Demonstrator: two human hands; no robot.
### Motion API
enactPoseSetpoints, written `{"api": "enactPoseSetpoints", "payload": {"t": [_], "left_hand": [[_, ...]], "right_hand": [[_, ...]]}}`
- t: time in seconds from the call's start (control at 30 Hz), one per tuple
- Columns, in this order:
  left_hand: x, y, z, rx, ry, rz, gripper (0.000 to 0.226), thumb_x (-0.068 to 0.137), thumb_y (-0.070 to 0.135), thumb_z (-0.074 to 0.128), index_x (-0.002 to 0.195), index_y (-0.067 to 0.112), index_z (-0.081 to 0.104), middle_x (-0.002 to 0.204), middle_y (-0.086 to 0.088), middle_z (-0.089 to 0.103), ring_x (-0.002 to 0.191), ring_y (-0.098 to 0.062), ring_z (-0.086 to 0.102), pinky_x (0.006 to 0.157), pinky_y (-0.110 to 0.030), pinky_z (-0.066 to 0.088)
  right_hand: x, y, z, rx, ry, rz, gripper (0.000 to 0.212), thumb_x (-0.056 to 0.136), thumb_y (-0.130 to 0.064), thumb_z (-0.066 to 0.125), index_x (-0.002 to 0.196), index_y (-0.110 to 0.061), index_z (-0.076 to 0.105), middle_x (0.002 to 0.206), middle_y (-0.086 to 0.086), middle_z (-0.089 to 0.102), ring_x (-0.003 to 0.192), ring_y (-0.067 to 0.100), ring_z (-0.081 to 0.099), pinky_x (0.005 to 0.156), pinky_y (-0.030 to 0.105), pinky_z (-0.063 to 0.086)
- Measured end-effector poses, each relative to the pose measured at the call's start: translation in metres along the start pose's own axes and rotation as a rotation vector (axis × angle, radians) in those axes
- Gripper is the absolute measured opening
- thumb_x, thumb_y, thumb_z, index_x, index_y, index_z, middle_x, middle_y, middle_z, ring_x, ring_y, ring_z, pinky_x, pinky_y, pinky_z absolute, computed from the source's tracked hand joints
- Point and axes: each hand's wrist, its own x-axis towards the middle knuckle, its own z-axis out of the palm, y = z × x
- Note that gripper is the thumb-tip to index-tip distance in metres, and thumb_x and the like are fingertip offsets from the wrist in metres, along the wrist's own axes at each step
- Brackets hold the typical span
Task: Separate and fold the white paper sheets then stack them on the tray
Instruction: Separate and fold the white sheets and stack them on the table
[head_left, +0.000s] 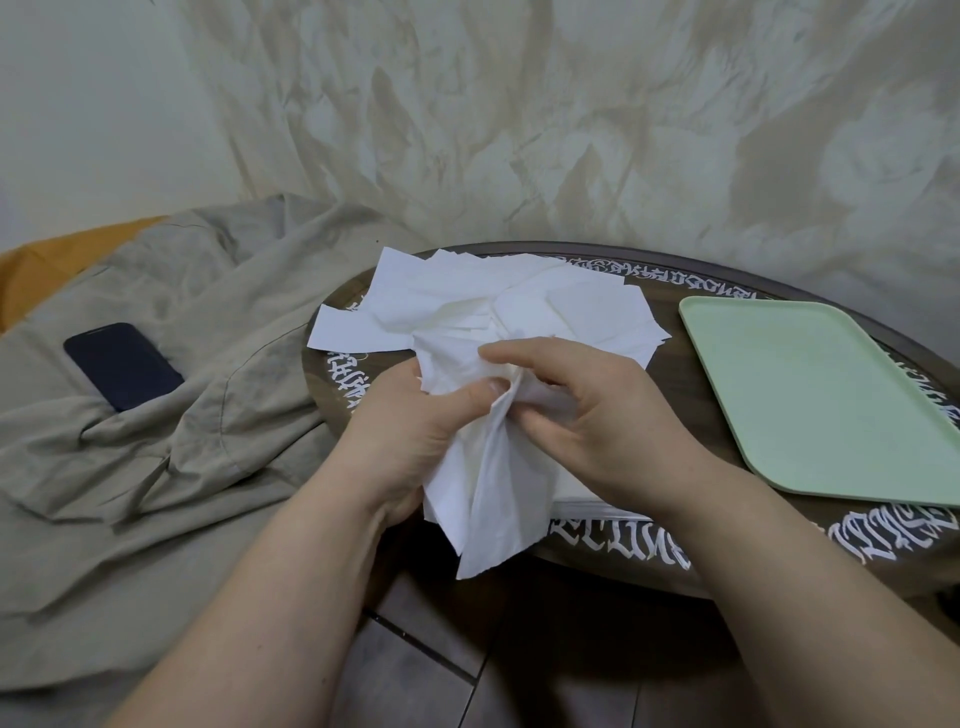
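Note:
A loose pile of white paper sheets (519, 306) lies on the far left part of a round dark table (675, 374). Both hands hold one crumpled white sheet (488, 493) above the table's near edge. My left hand (415, 436) grips it from the left, thumb on top. My right hand (582, 410) pinches its upper part with thumb and fingers. The sheet's lower end hangs past the table edge. A pale green tray (821, 395) lies on the table to the right with nothing on it.
A flat white stack (597, 501) shows under my right wrist at the table's near edge. A beige cloth (156, 441) covers the surface on the left, with a dark phone (122, 366) lying on it. White lettering rings the table. A draped sheet hangs behind.

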Motion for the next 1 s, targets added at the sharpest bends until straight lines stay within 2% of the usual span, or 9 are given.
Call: {"api": "enactPoseSetpoints", "payload": {"t": [0.13, 0.23, 0.3, 0.4, 0.6, 0.73, 0.83, 0.93, 1.0], "left_hand": [[0.0, -0.001, -0.001, -0.013, -0.013, 0.001, 0.033, 0.07, 0.004, 0.08, 0.103, 0.006, 0.073, 0.103, -0.013, 0.075, 0.092, -0.027, 0.073, 0.073, -0.033, 0.058], [0.002, -0.004, -0.002, 0.009, 0.049, 0.008, 0.028, 0.075, 0.002, 0.075, 0.103, 0.005, 0.072, 0.101, -0.014, 0.075, 0.092, -0.029, 0.072, 0.08, -0.039, 0.058], [0.004, -0.006, -0.004, 0.016, 0.104, 0.01, 0.021, 0.083, -0.002, 0.069, 0.103, 0.005, 0.07, 0.1, -0.013, 0.076, 0.092, -0.029, 0.072, 0.084, -0.041, 0.057], [0.005, -0.006, -0.005, 0.065, 0.086, 0.015, 0.029, 0.077, 0.006, 0.074, 0.106, 0.006, 0.07, 0.102, -0.011, 0.075, 0.096, -0.03, 0.072, 0.087, -0.042, 0.057], [0.002, -0.007, 0.002, 0.089, -0.033, 0.031, 0.039, 0.07, 0.009, 0.081, 0.108, 0.01, 0.07, 0.103, -0.009, 0.076, 0.095, -0.026, 0.073, 0.08, -0.034, 0.059], [0.002, -0.007, 0.001, 0.069, -0.002, 0.045, 0.034, 0.072, 0.016, 0.069, 0.105, 0.009, 0.069, 0.1, -0.008, 0.076, 0.091, -0.023, 0.074, 0.076, -0.031, 0.06], [0.003, -0.007, 0.001, 0.069, 0.006, 0.042, 0.033, 0.074, 0.017, 0.067, 0.105, 0.007, 0.069, 0.1, -0.008, 0.076, 0.091, -0.023, 0.074, 0.077, -0.031, 0.06], [0.003, -0.006, 0.0, 0.087, 0.016, 0.04, 0.023, 0.082, 0.013, 0.065, 0.104, 0.008, 0.069, 0.098, -0.007, 0.077, 0.09, -0.023, 0.074, 0.075, -0.031, 0.06], [0.003, -0.004, -0.003, 0.142, 0.047, 0.053, 0.015, 0.088, 0.01, 0.064, 0.101, 0.009, 0.069, 0.096, -0.006, 0.077, 0.088, -0.021, 0.074, 0.073, -0.031, 0.059]], "right_hand": [[0.002, 0.001, 0.0, 0.069, 0.015, 0.025, 0.024, 0.079, -0.013, 0.064, 0.101, -0.021, 0.071, 0.097, -0.011, 0.068, 0.093, 0.005, 0.062, 0.084, 0.022, 0.047], [0.001, 0.004, -0.001, 0.147, 0.023, 0.131, 0.011, 0.083, -0.012, 0.067, 0.086, -0.022, 0.07, 0.083, -0.007, 0.065, 0.079, 0.008, 0.06, 0.072, 0.023, 0.047], [0.001, 0.005, -0.003, 0.174, 0.051, 0.21, 0.013, 0.084, -0.011, 0.069, 0.081, -0.023, 0.069, 0.074, -0.008, 0.061, 0.069, 0.006, 0.054, 0.064, 0.018, 0.042], [0.001, 0.006, -0.006, 0.256, 0.071, 0.329, 0.014, 0.086, -0.014, 0.068, 0.076, -0.024, 0.068, 0.067, -0.008, 0.06, 0.061, 0.003, 0.048, 0.059, 0.016, 0.039], [0.002, 0.006, -0.005, 0.24, 0.118, 0.405, 0.01, 0.083, -0.017, 0.067, 0.078, -0.024, 0.064, 0.07, -0.004, 0.063, 0.063, 0.008, 0.053, 0.062, 0.027, 0.045], [0.003, 0.004, -0.006, 0.28, 0.15, 0.449, 0.024, 0.08, -0.019, 0.072, 0.091, -0.033, 0.056, 0.073, -0.007, 0.06, 0.069, 0.006, 0.055, 0.064, 0.021, 0.044], [0.004, 0.003, -0.007, 0.347, 0.153, 0.492, 0.019, 0.079, -0.018, 0.075, 0.085, -0.027, 0.06, 0.077, -0.002, 0.066, 0.071, 0.009, 0.059, 0.067, 0.026, 0.048], [0.005, 0.002, -0.014, 0.391, 0.073, 0.499, 0.008, 0.083, -0.014, 0.072, 0.077, -0.018, 0.068, 0.078, -0.001, 0.069, 0.072, 0.007, 0.06, 0.07, 0.027, 0.049], [0.003, 0.001, -0.023, 0.386, -0.027, 0.456, 0.011, 0.086, -0.013, 0.069, 0.076, -0.016, 0.07, 0.076, 0.002, 0.068, 0.071, 0.005, 0.058, 0.069, 0.025, 0.046]]}}
